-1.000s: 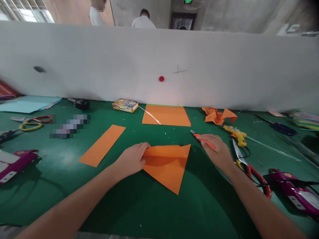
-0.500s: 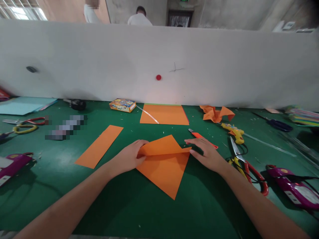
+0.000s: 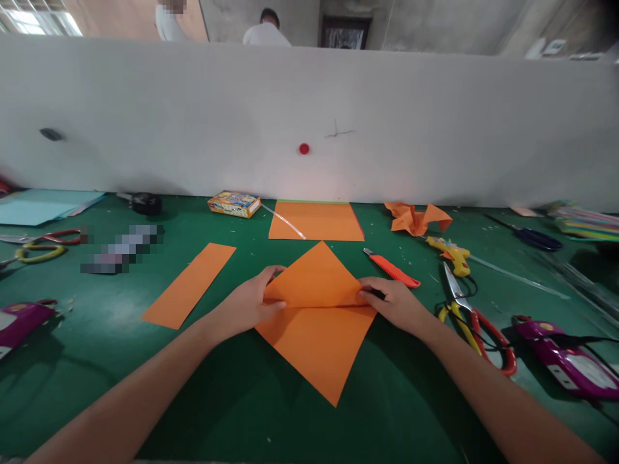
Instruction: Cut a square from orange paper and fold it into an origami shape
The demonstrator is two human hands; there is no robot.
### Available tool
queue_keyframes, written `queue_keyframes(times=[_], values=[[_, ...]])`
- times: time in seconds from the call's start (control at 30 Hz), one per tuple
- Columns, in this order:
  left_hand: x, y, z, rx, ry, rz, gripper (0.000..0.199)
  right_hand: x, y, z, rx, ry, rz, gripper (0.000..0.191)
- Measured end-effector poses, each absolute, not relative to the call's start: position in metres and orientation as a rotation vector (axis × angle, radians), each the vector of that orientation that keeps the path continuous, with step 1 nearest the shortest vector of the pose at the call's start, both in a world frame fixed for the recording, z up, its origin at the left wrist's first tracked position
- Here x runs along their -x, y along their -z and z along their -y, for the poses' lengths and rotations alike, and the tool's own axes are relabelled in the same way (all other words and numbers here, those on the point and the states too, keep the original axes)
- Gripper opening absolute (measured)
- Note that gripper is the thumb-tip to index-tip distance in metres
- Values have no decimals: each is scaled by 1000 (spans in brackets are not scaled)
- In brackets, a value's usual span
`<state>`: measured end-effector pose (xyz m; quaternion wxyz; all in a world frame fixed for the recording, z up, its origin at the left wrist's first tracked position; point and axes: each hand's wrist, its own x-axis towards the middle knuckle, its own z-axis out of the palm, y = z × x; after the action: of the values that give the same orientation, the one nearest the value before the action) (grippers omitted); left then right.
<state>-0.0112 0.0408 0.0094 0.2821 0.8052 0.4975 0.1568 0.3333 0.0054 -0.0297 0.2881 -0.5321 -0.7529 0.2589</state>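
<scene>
A square of orange paper (image 3: 314, 348) lies turned corner-forward in front of me, with a crease running across its middle and the far half tilted up. My left hand (image 3: 254, 298) pinches its left corner between thumb and fingers. At the right corner, my right hand (image 3: 389, 299) grips the paper the same way. An orange paper strip (image 3: 189, 285) lies to the left of my left hand. Just beyond my right hand is a red-orange box cutter (image 3: 393, 267) with its blade end pointing away to the left.
Orange sheets (image 3: 314, 220) and a small printed box (image 3: 235, 203) lie by the white partition (image 3: 193, 116). To the right are crumpled orange paper (image 3: 418, 219), a yellow glue gun (image 3: 449, 252), scissors (image 3: 476, 322) and a purple corded device (image 3: 563, 357). More scissors (image 3: 41, 245) lie left.
The paper's far half, folded over toward me before, now stands opened out with its corner pointing away. My right hand has closed on the right corner; my left hand keeps its hold.
</scene>
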Motion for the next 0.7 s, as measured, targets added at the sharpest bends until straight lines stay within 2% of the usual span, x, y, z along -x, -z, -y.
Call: queue_keyframes(times=[0.1, 0.23, 0.47, 0.7], values=[[10, -6, -42, -2128, -462, -1466, 82, -331, 27, -4, 1443, -692, 1995, 22], [8, -4, -42, -2134, -473, -1639, 93, -329, 27, -2, 1516, -679, 2001, 22], [12, -2, -43, -2208, -524, -1699, 91, -327, 32, -3, 1596, -664, 2007, 21], [11, 1, -40, -2142, -895, -1531, 90, -326, 32, -2, 1630, -634, 2002, 28]])
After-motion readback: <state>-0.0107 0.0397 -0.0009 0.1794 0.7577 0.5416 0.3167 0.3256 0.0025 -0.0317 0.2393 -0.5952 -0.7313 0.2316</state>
